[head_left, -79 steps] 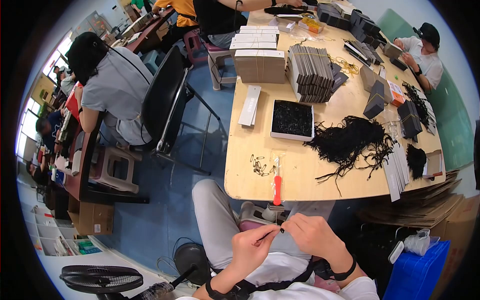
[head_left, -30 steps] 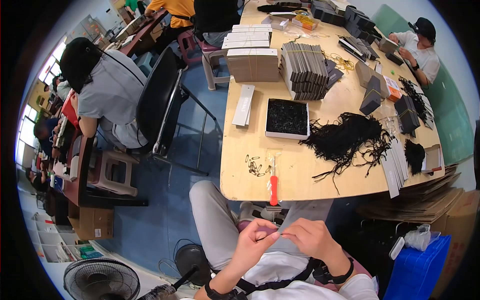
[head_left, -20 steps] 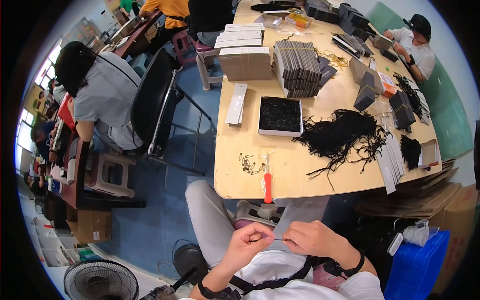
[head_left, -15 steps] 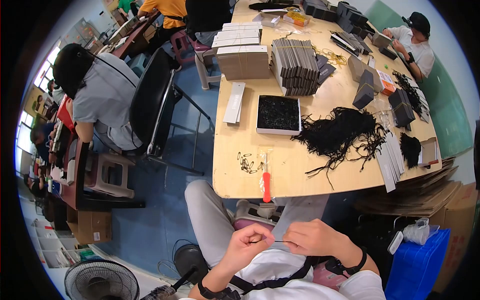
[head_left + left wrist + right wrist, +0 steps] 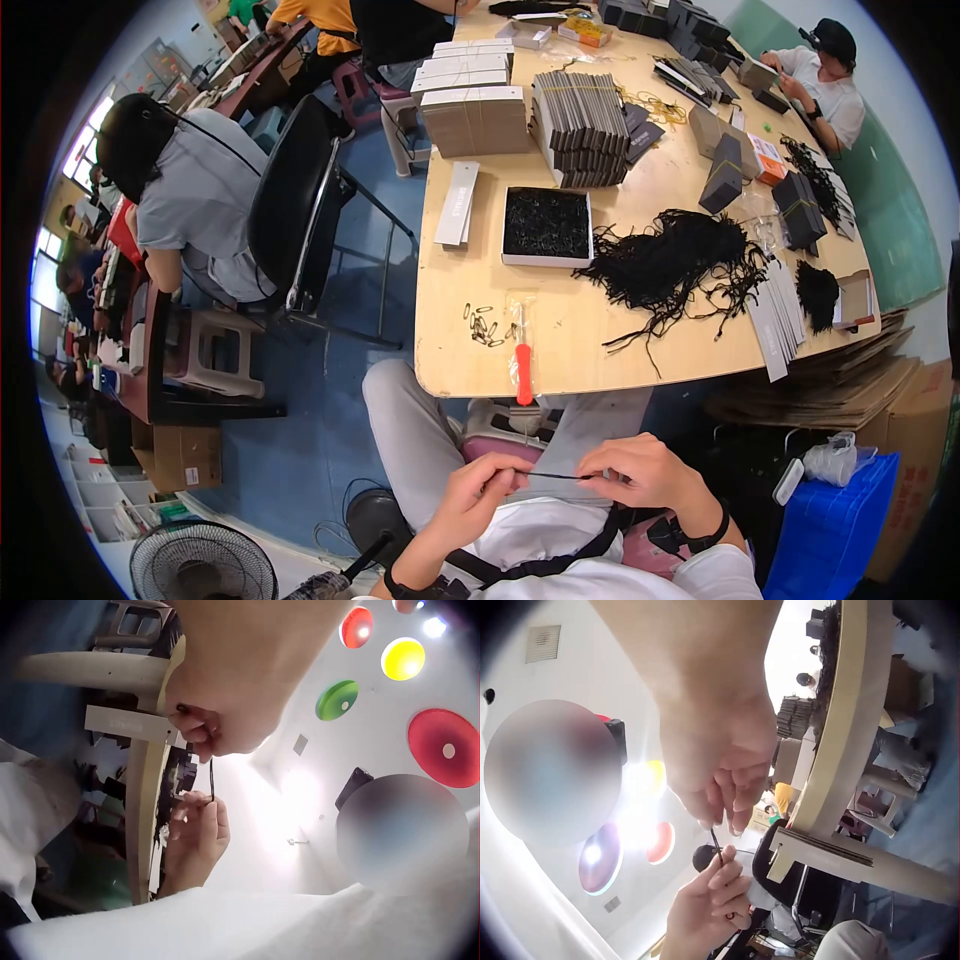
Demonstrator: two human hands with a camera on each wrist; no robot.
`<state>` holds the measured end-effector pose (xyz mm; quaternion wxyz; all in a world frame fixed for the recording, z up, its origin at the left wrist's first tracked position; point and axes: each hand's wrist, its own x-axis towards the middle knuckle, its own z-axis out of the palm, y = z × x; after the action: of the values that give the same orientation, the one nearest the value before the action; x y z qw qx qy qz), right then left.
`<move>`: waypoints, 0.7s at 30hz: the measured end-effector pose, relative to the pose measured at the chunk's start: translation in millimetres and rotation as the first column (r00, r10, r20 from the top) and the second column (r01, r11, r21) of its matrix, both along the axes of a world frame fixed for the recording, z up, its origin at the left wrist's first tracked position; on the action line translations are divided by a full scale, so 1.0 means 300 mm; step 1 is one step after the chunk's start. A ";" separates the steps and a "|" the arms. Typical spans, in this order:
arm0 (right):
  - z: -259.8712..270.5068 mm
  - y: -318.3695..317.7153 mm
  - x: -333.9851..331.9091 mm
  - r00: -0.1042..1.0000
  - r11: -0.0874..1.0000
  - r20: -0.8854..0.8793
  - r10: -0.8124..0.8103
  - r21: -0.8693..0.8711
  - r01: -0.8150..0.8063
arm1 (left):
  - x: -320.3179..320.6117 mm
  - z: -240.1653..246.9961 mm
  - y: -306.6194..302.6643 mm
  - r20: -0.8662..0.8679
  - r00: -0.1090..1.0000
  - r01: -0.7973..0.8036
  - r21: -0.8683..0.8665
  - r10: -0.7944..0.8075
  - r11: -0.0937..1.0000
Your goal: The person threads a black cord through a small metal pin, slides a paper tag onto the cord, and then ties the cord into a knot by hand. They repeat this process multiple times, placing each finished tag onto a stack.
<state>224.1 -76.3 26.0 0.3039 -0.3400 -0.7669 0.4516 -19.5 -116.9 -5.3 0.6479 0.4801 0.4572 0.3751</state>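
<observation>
Above the person's lap in the head view, a thin black cord (image 5: 552, 476) runs nearly straight between the two hands. The left hand (image 5: 478, 492) pinches one end between thumb and curled fingers. At the other end, the right hand (image 5: 640, 472) grips the cord with its fingertips. The left wrist view shows the same cord (image 5: 212, 778) as a short dark line between the hands. A small dark end (image 5: 183, 709) pokes out of the left fist there. In the right wrist view, the left hand (image 5: 709, 904) holds the cord (image 5: 717, 844) below the right fingertips.
On the table (image 5: 450, 370) lie small metal pieces (image 5: 482, 326), a red-handled tool (image 5: 523, 375) in clear plastic, a white box (image 5: 548, 261) of small black pieces and a heap of black cords (image 5: 680, 260). Card stacks (image 5: 475, 122) stand behind. A fan (image 5: 203, 562) is at lower left.
The hands were close together around a small dark bit of cord; they have moved apart, and a longer stretch of cord shows between them. The head view has shifted slightly.
</observation>
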 end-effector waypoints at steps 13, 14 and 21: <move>-0.036 -0.016 -0.004 0.997 0.995 -0.007 -0.079 0.059 0.079 | -0.086 0.015 0.018 0.047 0.935 -0.335 -0.215 0.352 0.918; -0.018 -0.017 -0.013 0.995 0.995 -0.009 -0.099 -0.023 0.099 | -0.088 0.019 0.018 0.047 0.934 -0.336 -0.216 0.353 0.917; -0.064 -0.027 -0.006 0.995 0.994 -0.043 -0.086 -0.069 0.083 | -0.107 0.010 0.012 0.095 0.907 -0.382 -0.229 0.411 0.895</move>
<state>222.3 -84.5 6.8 0.3287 -0.3717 -0.7289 0.4717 -51.5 -113.3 -2.4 0.6343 0.2793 0.5348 0.4833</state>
